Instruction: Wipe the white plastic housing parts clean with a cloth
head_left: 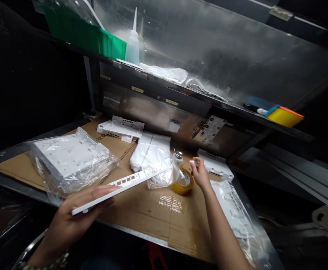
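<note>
My left hand (pixel 82 210) is closed around the near end of a long white plastic part (pixel 124 185) with square cutouts, held tilted above the cardboard. My right hand (pixel 199 174) is pinched on a small white piece (pixel 192 162), beside a white plastic housing (pixel 216 165) at the back right. A roll of yellow tape (pixel 184 182) lies just left of my right hand. White parts in a clear bag (pixel 74 153) lie on the left. White wrapping bags (pixel 151 152) are in the middle, behind the held part.
Cardboard (pixel 152 217) covers the metal table. More white housings (pixel 121 128) stand at the back left. Bagged parts (pixel 231 206) lie under my right forearm. The shelf above holds a green bin (pixel 82 37), a squeeze bottle (pixel 133 47) and a yellow container (pixel 284 116).
</note>
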`<state>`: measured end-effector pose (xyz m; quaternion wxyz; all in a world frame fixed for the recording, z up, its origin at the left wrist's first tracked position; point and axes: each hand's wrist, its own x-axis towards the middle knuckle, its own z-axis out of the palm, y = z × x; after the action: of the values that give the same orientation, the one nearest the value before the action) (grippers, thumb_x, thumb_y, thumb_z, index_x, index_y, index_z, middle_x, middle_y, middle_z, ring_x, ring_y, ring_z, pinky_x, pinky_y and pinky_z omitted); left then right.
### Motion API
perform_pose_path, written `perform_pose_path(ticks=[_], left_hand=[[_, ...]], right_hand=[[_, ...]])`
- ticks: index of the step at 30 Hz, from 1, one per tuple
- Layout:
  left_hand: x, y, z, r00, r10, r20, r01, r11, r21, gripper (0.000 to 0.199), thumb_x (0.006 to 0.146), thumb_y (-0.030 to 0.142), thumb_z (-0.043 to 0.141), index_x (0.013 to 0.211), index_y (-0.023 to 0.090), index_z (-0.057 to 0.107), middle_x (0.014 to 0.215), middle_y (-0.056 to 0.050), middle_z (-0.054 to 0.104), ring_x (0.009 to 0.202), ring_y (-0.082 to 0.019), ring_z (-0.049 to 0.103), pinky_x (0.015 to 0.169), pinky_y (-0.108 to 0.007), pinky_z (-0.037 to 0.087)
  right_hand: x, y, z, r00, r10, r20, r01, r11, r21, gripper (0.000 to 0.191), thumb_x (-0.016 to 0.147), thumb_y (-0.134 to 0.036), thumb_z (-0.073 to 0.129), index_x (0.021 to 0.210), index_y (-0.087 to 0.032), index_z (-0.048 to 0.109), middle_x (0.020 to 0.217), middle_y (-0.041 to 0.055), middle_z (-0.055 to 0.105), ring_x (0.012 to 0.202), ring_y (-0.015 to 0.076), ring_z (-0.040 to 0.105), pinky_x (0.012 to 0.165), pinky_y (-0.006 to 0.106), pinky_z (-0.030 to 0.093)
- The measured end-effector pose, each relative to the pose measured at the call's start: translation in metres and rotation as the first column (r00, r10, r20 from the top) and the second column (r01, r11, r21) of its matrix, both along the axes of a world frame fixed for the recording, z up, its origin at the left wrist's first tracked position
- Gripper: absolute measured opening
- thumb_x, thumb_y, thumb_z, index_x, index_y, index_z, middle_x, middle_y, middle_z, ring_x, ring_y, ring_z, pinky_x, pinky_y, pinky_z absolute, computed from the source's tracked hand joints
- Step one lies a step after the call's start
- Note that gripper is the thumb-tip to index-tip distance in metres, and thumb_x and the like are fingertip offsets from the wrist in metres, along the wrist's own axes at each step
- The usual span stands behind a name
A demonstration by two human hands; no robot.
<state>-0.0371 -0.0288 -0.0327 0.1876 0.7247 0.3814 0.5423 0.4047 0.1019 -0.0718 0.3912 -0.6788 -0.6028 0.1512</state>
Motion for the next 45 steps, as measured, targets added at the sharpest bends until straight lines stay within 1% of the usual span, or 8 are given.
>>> perform_pose_path(ticks=[5, 9, 13, 17, 21, 28, 37, 45], left_hand=[[0.001, 0.000, -0.016, 0.995, 0.092, 0.024, -0.093, 0.996, 0.010, 0.023, 0.090, 0.027, 0.076, 0.113, 0.030, 0.077, 0.115, 0.002, 0.078, 0.101, -0.020, 0.076, 0.098, -0.027, 0.061], [-0.001, -0.001, -0.024, 0.983, 0.176, 0.053, -0.177, 0.984, 0.005, 0.028, 0.088, 0.029, 0.079, 0.116, 0.032, 0.077, 0.114, 0.005, 0.079, 0.100, -0.018, 0.076, 0.098, -0.021, 0.058], [0.005, -0.004, -0.017, 0.967, 0.235, 0.098, -0.237, 0.972, 0.006, 0.026, 0.086, 0.028, 0.080, 0.111, 0.035, 0.078, 0.107, 0.009, 0.079, 0.093, -0.019, 0.077, 0.094, -0.026, 0.062], [0.019, -0.009, -0.003, 0.937, 0.293, 0.191, -0.265, 0.951, -0.156, 0.023, 0.086, 0.026, 0.078, 0.105, 0.040, 0.079, 0.105, 0.012, 0.079, 0.096, -0.019, 0.075, 0.098, -0.031, 0.060], [0.025, -0.012, 0.000, 0.920, 0.324, 0.220, -0.287, 0.940, -0.186, 0.023, 0.087, 0.028, 0.077, 0.103, 0.044, 0.079, 0.104, 0.014, 0.079, 0.096, -0.019, 0.075, 0.098, -0.030, 0.058], [0.018, -0.006, -0.007, 0.935, 0.304, 0.182, -0.285, 0.951, -0.123, 0.021, 0.085, 0.027, 0.079, 0.105, 0.036, 0.079, 0.104, 0.010, 0.080, 0.093, -0.022, 0.077, 0.093, -0.033, 0.064], [0.017, -0.003, -0.012, 0.951, 0.279, 0.131, -0.276, 0.960, -0.041, 0.028, 0.086, 0.021, 0.080, 0.110, 0.035, 0.078, 0.107, 0.009, 0.079, 0.096, -0.018, 0.077, 0.097, -0.025, 0.061], [0.019, 0.000, -0.010, 0.980, 0.177, 0.089, -0.186, 0.976, 0.111, 0.042, 0.088, 0.009, 0.074, 0.123, 0.032, 0.073, 0.114, 0.006, 0.077, 0.098, -0.017, 0.075, 0.095, -0.023, 0.060]], right_hand=[[-0.006, 0.033, 0.020, 1.000, 0.022, -0.014, -0.021, 0.998, 0.060, 0.036, 0.097, -0.048, 0.066, 0.116, -0.018, 0.067, 0.106, 0.0056, 0.073, 0.094, 0.0204, 0.070, 0.091, 0.042, 0.056], [-0.013, 0.047, 0.034, 0.997, 0.063, -0.038, -0.059, 0.994, 0.092, 0.029, 0.098, -0.042, 0.067, 0.110, -0.017, 0.069, 0.107, 0.0052, 0.072, 0.096, 0.0200, 0.069, 0.093, 0.043, 0.056], [-0.017, 0.053, 0.040, 0.998, 0.026, -0.060, -0.019, 0.993, 0.115, 0.027, 0.093, -0.040, 0.073, 0.105, -0.017, 0.069, 0.108, 0.0052, 0.069, 0.096, 0.0197, 0.067, 0.092, 0.043, 0.056], [-0.020, 0.059, 0.037, 0.985, -0.028, -0.168, 0.045, 0.994, 0.095, 0.030, 0.100, -0.042, 0.063, 0.114, -0.015, 0.064, 0.099, 0.0035, 0.069, 0.084, 0.0167, 0.068, 0.078, 0.036, 0.059], [-0.021, 0.060, 0.032, 0.980, -0.025, -0.195, 0.035, 0.998, 0.044, 0.030, 0.102, -0.043, 0.060, 0.114, -0.015, 0.063, 0.093, 0.0017, 0.068, 0.072, 0.0133, 0.065, 0.068, 0.030, 0.058], [-0.019, 0.051, 0.034, 0.999, -0.023, 0.041, 0.023, 1.000, 0.000, 0.023, 0.096, -0.039, 0.068, 0.098, -0.016, 0.064, 0.092, 0.0010, 0.066, 0.079, 0.0154, 0.063, 0.075, 0.033, 0.056], [-0.024, 0.053, 0.051, 0.908, 0.161, 0.386, -0.131, 0.986, -0.104, 0.026, 0.097, -0.038, 0.067, 0.115, -0.020, 0.069, 0.117, 0.0065, 0.070, 0.106, 0.0219, 0.065, 0.099, 0.045, 0.052], [-0.030, 0.060, 0.060, 0.826, 0.153, 0.542, -0.073, 0.983, -0.167, 0.025, 0.099, -0.036, 0.065, 0.116, -0.018, 0.068, 0.120, 0.0075, 0.070, 0.109, 0.0223, 0.067, 0.101, 0.046, 0.052]])
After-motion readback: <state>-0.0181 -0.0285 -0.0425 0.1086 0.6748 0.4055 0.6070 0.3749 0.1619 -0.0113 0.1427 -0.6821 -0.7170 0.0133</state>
